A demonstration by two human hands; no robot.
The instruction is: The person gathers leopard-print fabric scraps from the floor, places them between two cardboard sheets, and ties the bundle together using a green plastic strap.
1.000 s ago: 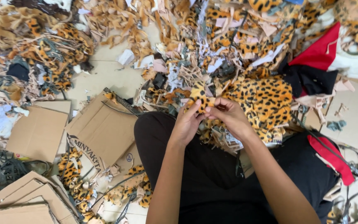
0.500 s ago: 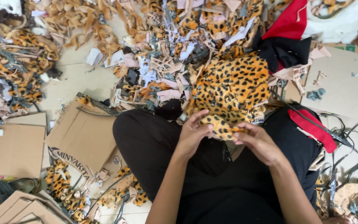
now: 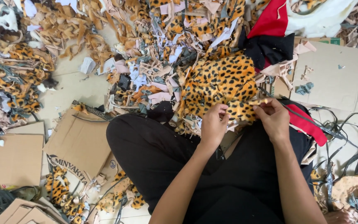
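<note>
**Leopard cloth drawn taut between both hands**

Since half a second ago my view has swung left and the hands have drawn apart: they were bunched together over the fabric, and now a strip of it is stretched between them.

I see the left hand (image 3: 213,124) pinched shut on the near edge of the leopard-print fabric (image 3: 222,83), thumb and forefingers closed over the fold. The right hand (image 3: 275,118) is likewise closed on the same edge, a little to the right of the left. The bulk of the cloth spreads away beyond the knuckles, up from both hands, resting on the heap of fabric scraps (image 3: 154,70). Just past the right hand lie a red cloth (image 3: 270,20) and a black cloth (image 3: 270,47); far out to the left of the left hand lies flat cardboard (image 3: 79,141) on the floor.

I judge the fabric soft, limp and light, with a short plush pile that grips well rather than slips. It will sag wherever it is unsupported, so the edge is the place to hold, two pinches set apart.
</note>
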